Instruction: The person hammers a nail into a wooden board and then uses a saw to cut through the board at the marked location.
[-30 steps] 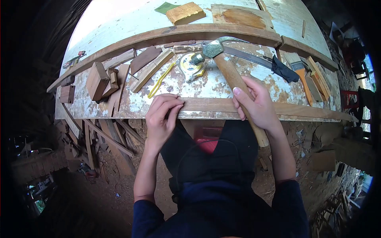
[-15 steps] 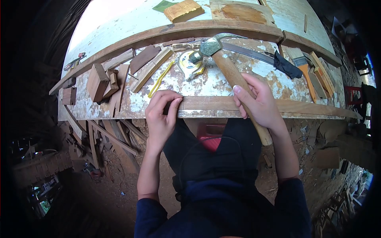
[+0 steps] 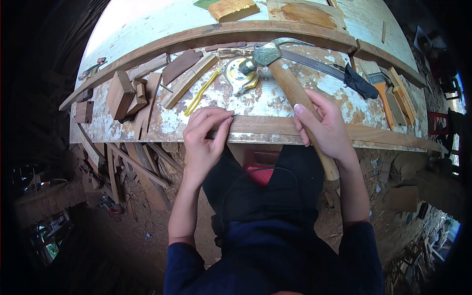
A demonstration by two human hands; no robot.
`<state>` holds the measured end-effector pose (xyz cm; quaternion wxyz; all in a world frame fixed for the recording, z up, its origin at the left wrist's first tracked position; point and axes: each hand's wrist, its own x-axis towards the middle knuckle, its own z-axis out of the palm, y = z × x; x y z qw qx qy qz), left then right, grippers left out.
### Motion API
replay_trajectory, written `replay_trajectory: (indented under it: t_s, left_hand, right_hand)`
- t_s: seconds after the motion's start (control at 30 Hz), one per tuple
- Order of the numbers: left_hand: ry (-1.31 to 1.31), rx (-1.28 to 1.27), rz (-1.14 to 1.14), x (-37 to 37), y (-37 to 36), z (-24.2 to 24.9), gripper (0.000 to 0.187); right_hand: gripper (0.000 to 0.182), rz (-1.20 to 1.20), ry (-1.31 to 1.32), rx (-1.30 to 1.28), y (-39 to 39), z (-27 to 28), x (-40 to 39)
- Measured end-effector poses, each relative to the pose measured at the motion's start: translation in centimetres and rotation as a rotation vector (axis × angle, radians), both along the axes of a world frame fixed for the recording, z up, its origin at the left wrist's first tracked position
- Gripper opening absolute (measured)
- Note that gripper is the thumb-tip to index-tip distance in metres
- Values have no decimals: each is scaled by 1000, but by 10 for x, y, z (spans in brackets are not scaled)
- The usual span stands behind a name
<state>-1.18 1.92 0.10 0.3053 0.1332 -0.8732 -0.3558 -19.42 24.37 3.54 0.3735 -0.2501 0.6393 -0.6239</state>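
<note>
My right hand (image 3: 324,125) holds the hammer (image 3: 290,88) around the handle, fingers wrapped and thumb laid on the upper face, pointing toward the head. The hammer's long axis runs diagonally: head at the upper left, over the middle of the bench (image 3: 162,129); butt at the lower right, past the near edge and above my right thigh. The claw curves away to the right. The striking face points left and toward me, overlapping the tape measure (image 3: 238,81) in view; contact between the two cannot be determined.

The wooden strip (image 3: 265,125) lies along the near edge of the bench, long axis left to right. It passes below my right hand and extends toward the right corner.

My left hand (image 3: 202,135) is at the left end of the strip, fingers curled, thumb and index fingertips brought together in a narrow pinch. I cannot tell whether a small part sits between them.

Both elbows are bent. The left forearm rises nearly straight from the lower left; the right forearm slants inward from the lower right.
</note>
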Motion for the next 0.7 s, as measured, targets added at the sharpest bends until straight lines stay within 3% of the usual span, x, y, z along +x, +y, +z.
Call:
replay_trajectory:
  t_s: [0.27, 0.47, 0.6, 0.7]
  left_hand:
    - [85, -12, 40, -4, 1, -1, 22]
    - [57, 72, 35, 2, 1, -4, 50]
    - [58, 84, -9, 4, -4, -12, 67]
    - [85, 64, -8, 4, -5, -12, 66]
  right_hand:
    - [37, 0, -18, -6, -1, 1, 0]
    - [37, 28, 56, 24, 2, 2, 1]
    - [43, 57, 346, 208, 12, 40, 21]
    - [44, 116, 789, 72, 19, 48, 31]
